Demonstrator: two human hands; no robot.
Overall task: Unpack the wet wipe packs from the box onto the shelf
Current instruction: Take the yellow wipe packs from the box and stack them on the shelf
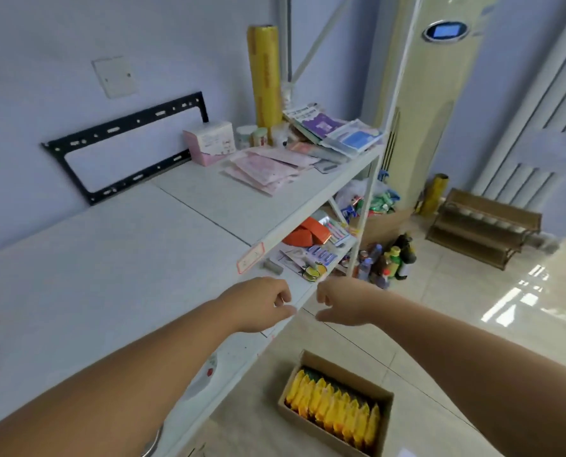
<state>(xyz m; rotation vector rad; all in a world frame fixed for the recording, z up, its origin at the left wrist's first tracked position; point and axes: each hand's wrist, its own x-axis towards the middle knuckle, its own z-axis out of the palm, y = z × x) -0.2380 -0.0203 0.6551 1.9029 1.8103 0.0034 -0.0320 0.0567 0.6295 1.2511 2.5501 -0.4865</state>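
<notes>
An open cardboard box (387, 395) stands on the floor at the bottom centre, filled with several yellow wet wipe packs (332, 405) standing in a row. A white shelf (116, 272) runs along the left, its top board bare on the near half. My left hand (258, 305) and my right hand (337, 303) hover side by side at the shelf's front edge, well above the box. Both have loosely curled fingers and hold nothing.
Far end of the top board: pink packets (268, 169), a pink box (210, 143), a yellow film roll (265, 74) and booklets (328, 127). Lower shelves hold mixed goods. Bottles (387, 262), a wooden rack (483, 222) and a tall air conditioner (430, 94) stand on the floor.
</notes>
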